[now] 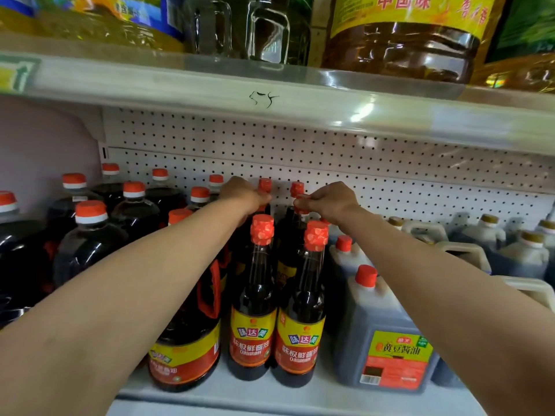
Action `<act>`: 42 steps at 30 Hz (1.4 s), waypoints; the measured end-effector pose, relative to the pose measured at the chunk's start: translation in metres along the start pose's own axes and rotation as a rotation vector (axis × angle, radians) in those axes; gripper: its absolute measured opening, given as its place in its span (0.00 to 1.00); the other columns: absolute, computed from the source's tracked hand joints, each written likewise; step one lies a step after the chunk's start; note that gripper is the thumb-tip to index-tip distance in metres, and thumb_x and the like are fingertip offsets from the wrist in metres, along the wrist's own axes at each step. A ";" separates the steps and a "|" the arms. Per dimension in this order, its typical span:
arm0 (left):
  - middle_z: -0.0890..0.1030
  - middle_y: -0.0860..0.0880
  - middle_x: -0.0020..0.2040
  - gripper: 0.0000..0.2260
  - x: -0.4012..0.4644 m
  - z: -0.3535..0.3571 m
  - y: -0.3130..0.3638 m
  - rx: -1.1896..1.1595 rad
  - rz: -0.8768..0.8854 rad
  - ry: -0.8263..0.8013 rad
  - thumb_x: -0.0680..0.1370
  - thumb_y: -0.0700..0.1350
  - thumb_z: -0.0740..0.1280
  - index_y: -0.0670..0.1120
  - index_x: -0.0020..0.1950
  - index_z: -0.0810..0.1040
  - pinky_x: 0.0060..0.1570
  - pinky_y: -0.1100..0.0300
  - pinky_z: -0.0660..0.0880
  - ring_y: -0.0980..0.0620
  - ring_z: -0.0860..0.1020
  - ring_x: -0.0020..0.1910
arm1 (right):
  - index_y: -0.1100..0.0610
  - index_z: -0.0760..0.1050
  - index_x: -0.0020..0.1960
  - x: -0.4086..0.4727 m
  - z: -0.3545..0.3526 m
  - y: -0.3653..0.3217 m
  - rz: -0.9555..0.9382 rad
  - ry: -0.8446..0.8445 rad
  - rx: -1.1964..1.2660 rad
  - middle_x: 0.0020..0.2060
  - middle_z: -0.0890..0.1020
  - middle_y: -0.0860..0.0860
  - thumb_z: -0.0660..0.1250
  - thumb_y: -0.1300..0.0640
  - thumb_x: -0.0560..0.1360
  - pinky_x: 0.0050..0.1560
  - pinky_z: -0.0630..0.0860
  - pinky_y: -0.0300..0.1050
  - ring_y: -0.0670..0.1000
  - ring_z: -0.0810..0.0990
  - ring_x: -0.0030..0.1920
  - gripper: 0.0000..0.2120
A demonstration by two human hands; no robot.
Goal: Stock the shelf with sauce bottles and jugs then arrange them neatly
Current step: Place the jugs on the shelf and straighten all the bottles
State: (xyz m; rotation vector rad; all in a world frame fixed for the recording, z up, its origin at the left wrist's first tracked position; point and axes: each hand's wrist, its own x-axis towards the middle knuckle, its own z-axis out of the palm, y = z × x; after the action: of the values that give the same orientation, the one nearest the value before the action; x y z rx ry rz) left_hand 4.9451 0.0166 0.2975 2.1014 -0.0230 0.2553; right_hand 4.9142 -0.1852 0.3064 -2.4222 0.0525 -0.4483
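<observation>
At the bottom of the frame, the front edge of the lower shelf (300,397) is seen, and two tall sauce bottles (253,298) with red foil caps and yellow-and-red labels are stood side by side just behind it, touching. To their left, a large round dark jug (186,349) with a red handle is partly hidden by the left forearm; to their right, a square-sided jug (387,334) of dark sauce with a red cap is placed, with another like it directly behind.

Further back, both arms are stretched over these bottles toward the rear row. The left hand (244,195) is curled around the neck of a rear bottle (265,185), just under its red cap. The right hand (332,201) is held at the top of a second rear bottle (296,189), its cap pinched between the fingertips.

On the left side of the frame, round dark jugs (90,235) with red-and-white caps are ranked several deep. On the right side, white-handled jugs (492,235) with gold caps are lined up. Behind everything a white pegboard (360,163) is fixed, and across the top of the frame large oil jugs (402,40) are stood on the upper shelf (210,82).
</observation>
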 end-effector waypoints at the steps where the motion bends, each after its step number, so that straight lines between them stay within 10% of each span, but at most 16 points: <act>1: 0.83 0.44 0.55 0.20 0.000 0.000 0.000 0.011 0.003 0.006 0.73 0.52 0.76 0.42 0.59 0.81 0.57 0.50 0.79 0.45 0.82 0.52 | 0.57 0.87 0.47 -0.001 0.000 -0.001 0.005 0.001 -0.028 0.36 0.83 0.53 0.77 0.41 0.70 0.45 0.78 0.43 0.50 0.81 0.40 0.19; 8: 0.83 0.45 0.53 0.19 0.005 -0.005 -0.003 0.010 0.012 -0.066 0.75 0.52 0.74 0.43 0.60 0.80 0.55 0.51 0.80 0.47 0.82 0.50 | 0.60 0.86 0.50 0.001 -0.005 -0.007 0.001 -0.043 -0.098 0.34 0.81 0.54 0.75 0.42 0.72 0.36 0.74 0.42 0.50 0.79 0.38 0.21; 15: 0.82 0.44 0.59 0.21 0.005 -0.006 -0.006 -0.039 0.009 -0.103 0.75 0.51 0.74 0.43 0.65 0.78 0.60 0.49 0.78 0.46 0.80 0.56 | 0.67 0.81 0.58 0.006 -0.004 -0.007 -0.047 -0.125 -0.053 0.54 0.84 0.63 0.75 0.46 0.74 0.55 0.79 0.52 0.57 0.83 0.49 0.25; 22: 0.81 0.44 0.61 0.24 0.009 -0.008 -0.008 -0.062 0.012 -0.150 0.74 0.51 0.75 0.44 0.67 0.77 0.62 0.48 0.77 0.45 0.79 0.58 | 0.69 0.79 0.59 0.006 -0.006 -0.008 -0.026 -0.184 -0.051 0.51 0.83 0.66 0.74 0.48 0.75 0.44 0.68 0.44 0.52 0.73 0.41 0.26; 28: 0.80 0.43 0.60 0.19 0.007 -0.007 0.001 -0.067 -0.013 -0.185 0.78 0.45 0.72 0.41 0.66 0.76 0.44 0.59 0.78 0.46 0.79 0.56 | 0.70 0.77 0.62 0.001 -0.009 -0.011 -0.030 -0.198 -0.033 0.62 0.79 0.67 0.74 0.50 0.76 0.57 0.78 0.56 0.62 0.81 0.54 0.25; 37: 0.80 0.41 0.60 0.18 -0.002 -0.010 0.007 0.019 -0.014 -0.176 0.79 0.48 0.70 0.39 0.65 0.76 0.52 0.53 0.79 0.43 0.79 0.57 | 0.71 0.78 0.60 -0.006 -0.007 -0.018 0.030 -0.171 -0.046 0.36 0.72 0.55 0.72 0.50 0.77 0.37 0.64 0.43 0.51 0.70 0.37 0.24; 42: 0.79 0.40 0.61 0.20 -0.015 -0.009 0.012 0.046 -0.025 -0.125 0.79 0.50 0.69 0.39 0.66 0.75 0.58 0.50 0.76 0.41 0.79 0.58 | 0.56 0.75 0.71 -0.018 -0.012 -0.017 0.005 -0.111 -0.035 0.68 0.77 0.54 0.72 0.44 0.76 0.64 0.72 0.46 0.55 0.76 0.66 0.27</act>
State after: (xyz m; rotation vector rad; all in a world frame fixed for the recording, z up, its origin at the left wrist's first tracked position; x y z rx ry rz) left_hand 4.9274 0.0163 0.3091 2.1594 -0.0658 0.1107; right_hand 4.8919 -0.1765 0.3207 -2.4762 0.0190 -0.3128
